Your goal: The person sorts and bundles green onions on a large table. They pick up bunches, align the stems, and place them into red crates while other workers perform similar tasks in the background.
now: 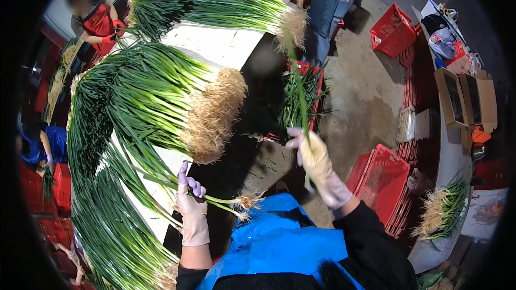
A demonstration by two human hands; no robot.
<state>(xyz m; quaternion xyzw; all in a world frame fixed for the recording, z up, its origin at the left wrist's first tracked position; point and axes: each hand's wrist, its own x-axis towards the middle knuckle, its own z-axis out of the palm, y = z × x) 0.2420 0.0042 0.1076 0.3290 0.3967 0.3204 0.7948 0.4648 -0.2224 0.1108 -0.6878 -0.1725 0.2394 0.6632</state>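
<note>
My left hand [192, 209], in a pale glove with purplish fingertips, is closed around a few green onions [223, 201]. Their root ends point right over my blue apron [279, 236], and their leaves trail back onto the table [201, 43]. Raised to the right, my gloved right hand [320, 164] grips a long green onion leaf [304, 102] that points up and away. Beyond my left hand lies a big heap of green onions [150, 91] with bushy, straw-coloured roots facing right. Another heap of green onions [118, 220] spreads along the table at the near left.
A red crate of loose green leaves [301, 88] stands on the floor ahead. Stacked red baskets [384, 177] are to my right, beside a side counter with open cardboard boxes [454, 96]. A person in jeans [328, 11] stands at the far end; others work across the table.
</note>
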